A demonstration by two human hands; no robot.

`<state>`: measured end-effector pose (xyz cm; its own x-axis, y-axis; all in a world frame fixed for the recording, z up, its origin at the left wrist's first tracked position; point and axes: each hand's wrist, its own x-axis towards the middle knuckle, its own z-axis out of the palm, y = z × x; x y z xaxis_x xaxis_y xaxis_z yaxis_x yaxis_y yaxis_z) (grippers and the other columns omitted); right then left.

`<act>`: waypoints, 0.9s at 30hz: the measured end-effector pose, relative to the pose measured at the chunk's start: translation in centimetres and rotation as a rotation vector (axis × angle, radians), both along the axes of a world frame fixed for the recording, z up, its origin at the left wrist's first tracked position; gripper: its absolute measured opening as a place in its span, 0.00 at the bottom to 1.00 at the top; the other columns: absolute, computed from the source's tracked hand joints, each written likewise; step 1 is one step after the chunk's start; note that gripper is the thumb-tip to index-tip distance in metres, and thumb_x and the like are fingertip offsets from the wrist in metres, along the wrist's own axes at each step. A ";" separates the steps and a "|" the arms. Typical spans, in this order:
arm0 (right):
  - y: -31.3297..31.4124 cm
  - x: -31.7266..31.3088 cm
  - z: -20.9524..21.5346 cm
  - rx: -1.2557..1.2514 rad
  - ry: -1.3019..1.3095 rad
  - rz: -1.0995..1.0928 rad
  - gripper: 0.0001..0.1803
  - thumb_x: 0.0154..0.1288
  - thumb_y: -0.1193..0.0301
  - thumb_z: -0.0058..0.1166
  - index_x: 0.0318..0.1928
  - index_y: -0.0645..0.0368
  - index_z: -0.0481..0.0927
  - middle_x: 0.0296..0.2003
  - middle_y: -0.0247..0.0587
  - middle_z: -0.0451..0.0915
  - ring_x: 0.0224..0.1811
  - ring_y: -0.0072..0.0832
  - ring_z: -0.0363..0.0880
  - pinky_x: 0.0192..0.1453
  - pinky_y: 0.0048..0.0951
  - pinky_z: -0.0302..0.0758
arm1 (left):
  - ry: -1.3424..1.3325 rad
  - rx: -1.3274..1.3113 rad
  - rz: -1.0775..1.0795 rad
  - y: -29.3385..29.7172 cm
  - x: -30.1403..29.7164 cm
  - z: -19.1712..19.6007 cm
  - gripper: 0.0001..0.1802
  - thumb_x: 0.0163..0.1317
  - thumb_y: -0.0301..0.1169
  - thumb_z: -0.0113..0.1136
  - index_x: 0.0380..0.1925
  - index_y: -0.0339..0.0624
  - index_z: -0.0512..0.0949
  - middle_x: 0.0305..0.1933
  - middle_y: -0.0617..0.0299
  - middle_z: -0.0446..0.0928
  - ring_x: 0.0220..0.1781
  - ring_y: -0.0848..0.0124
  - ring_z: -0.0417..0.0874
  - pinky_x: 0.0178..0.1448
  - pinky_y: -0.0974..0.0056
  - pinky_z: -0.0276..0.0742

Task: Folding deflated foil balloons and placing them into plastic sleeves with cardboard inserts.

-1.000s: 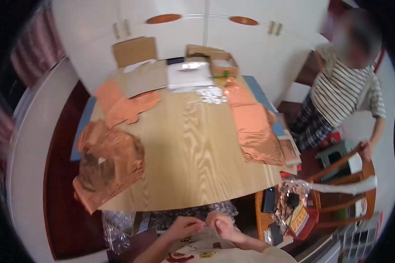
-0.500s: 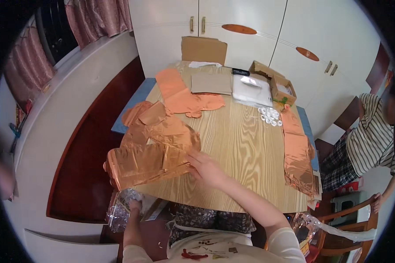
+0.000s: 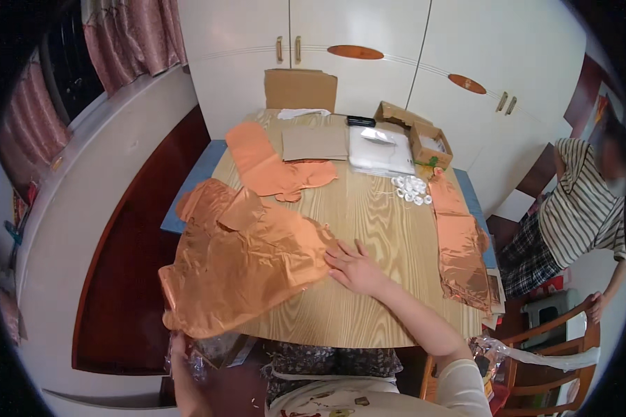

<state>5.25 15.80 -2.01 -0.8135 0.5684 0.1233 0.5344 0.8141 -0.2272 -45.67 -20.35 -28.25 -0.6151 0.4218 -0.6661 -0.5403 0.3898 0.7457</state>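
Note:
A large copper-coloured foil balloon [image 3: 243, 271], flat and wrinkled, lies over the table's left side, its near left corner past the edge. My right hand [image 3: 357, 270] rests with spread fingers at the balloon's right edge, fingertips touching the foil and the wood. Below the near left corner is my left hand [image 3: 179, 344], up against the foil's underside edge; its fingers are hidden. Farther back lies another flat copper foil piece [image 3: 257, 163]. A third long foil piece [image 3: 459, 240] runs along the table's right side.
On the wooden table [image 3: 382, 306] are a cardboard sheet [image 3: 315, 144], a stack of clear plastic bags [image 3: 381, 149], an open cardboard box [image 3: 431, 144] and several white ribbon rolls [image 3: 410, 189]. A person in a striped shirt [image 3: 581, 208] stands at right, a hand on a wooden chair [image 3: 549, 347].
The near foil has been unfolded and spread wider toward me. My right hand has moved right and its fingers have spread. My left hand has risen from the clear plastic to the foil's corner.

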 end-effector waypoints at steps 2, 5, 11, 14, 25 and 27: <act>1.2 2.5 0.3 -0.022 -0.017 -0.033 0.27 0.72 0.51 0.41 0.63 0.53 0.72 0.63 0.37 0.72 0.72 0.38 0.59 0.74 0.56 0.48 | 0.325 0.112 -0.273 0.2 0.5 1.2 0.22 0.67 0.40 0.53 0.54 0.35 0.73 0.50 0.59 0.78 0.47 0.66 0.79 0.51 0.62 0.76; 4.2 6.2 1.3 0.106 -0.098 -0.182 0.24 0.71 0.55 0.44 0.60 0.54 0.74 0.62 0.38 0.73 0.69 0.41 0.64 0.72 0.56 0.52 | 0.257 -0.123 -0.125 2.3 1.8 3.9 0.19 0.66 0.41 0.51 0.47 0.37 0.75 0.43 0.55 0.80 0.45 0.58 0.81 0.48 0.56 0.76; 2.7 1.0 3.0 0.031 0.243 -0.269 0.29 0.67 0.53 0.48 0.60 0.60 0.72 0.60 0.51 0.72 0.66 0.46 0.66 0.69 0.55 0.58 | 1.169 -0.150 -0.236 4.1 0.5 11.0 0.17 0.64 0.34 0.51 0.47 0.33 0.76 0.48 0.42 0.77 0.54 0.45 0.77 0.60 0.51 0.71; -4.4 -2.8 3.6 0.017 -0.022 -0.174 0.41 0.67 0.44 0.44 0.69 0.60 0.60 0.70 0.53 0.59 0.74 0.44 0.53 0.75 0.51 0.48 | 1.463 -0.102 -0.035 5.4 0.5 14.5 0.21 0.60 0.25 0.50 0.54 0.32 0.71 0.54 0.40 0.74 0.61 0.45 0.72 0.66 0.51 0.66; 4.2 7.4 2.7 -0.082 -0.366 0.195 0.32 0.71 0.45 0.37 0.73 0.31 0.55 0.75 0.32 0.49 0.78 0.46 0.37 0.77 0.58 0.34 | 1.606 -0.050 -0.033 7.6 4.4 23.8 0.31 0.53 0.16 0.45 0.61 0.34 0.67 0.65 0.43 0.66 0.69 0.49 0.64 0.74 0.52 0.57; 5.4 8.0 3.6 -0.064 -0.349 0.157 0.33 0.68 0.48 0.44 0.72 0.34 0.58 0.75 0.36 0.50 0.78 0.49 0.39 0.76 0.59 0.36 | 1.692 0.007 -0.147 9.8 7.8 25.9 0.28 0.55 0.18 0.45 0.60 0.35 0.68 0.66 0.44 0.65 0.71 0.49 0.62 0.75 0.50 0.54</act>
